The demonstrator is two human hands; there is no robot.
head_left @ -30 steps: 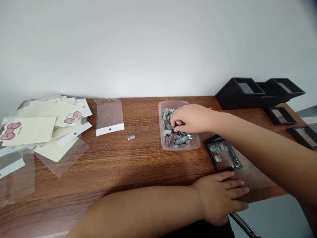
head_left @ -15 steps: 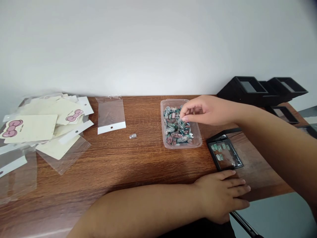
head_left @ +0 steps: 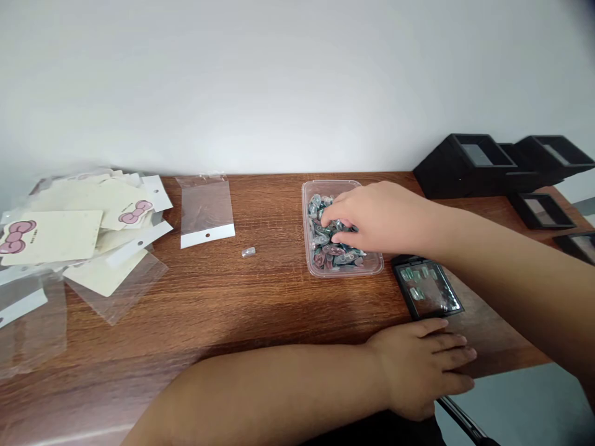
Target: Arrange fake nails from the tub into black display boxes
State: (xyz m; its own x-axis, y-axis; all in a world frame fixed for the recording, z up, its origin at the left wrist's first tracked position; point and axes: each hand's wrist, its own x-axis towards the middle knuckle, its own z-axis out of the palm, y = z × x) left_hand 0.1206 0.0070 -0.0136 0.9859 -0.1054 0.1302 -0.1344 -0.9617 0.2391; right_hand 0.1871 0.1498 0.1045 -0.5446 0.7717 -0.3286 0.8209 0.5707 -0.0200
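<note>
A clear plastic tub (head_left: 312, 263) holds a heap of press-on nails (head_left: 344, 257) in green, pink and clear tones. My right hand (head_left: 376, 217) reaches over its right rim, thumb and fingertips apart among the nails; nothing shows held between them. Palm down at the table's front edge, my left hand (head_left: 425, 368) lies flat with its fingers spread. Just beyond those fingers rests a black case (head_left: 430, 291) with a clear window, showing several green nails. One pale nail (head_left: 248, 252) lies alone left of the tub.
Cream cards (head_left: 53, 235) with pink bows are piled in clear sleeves at the left. One clear bag (head_left: 207, 214) with a white header lies beside the pile. Black boxes (head_left: 474, 167) stand at the back right, flat black frames (head_left: 542, 210) before them. A wall rises behind.
My right hand has lowered into the tub, and its pinched fingers have spread apart. My left hand keeps its place on the table edge. The view has shifted slightly.
</note>
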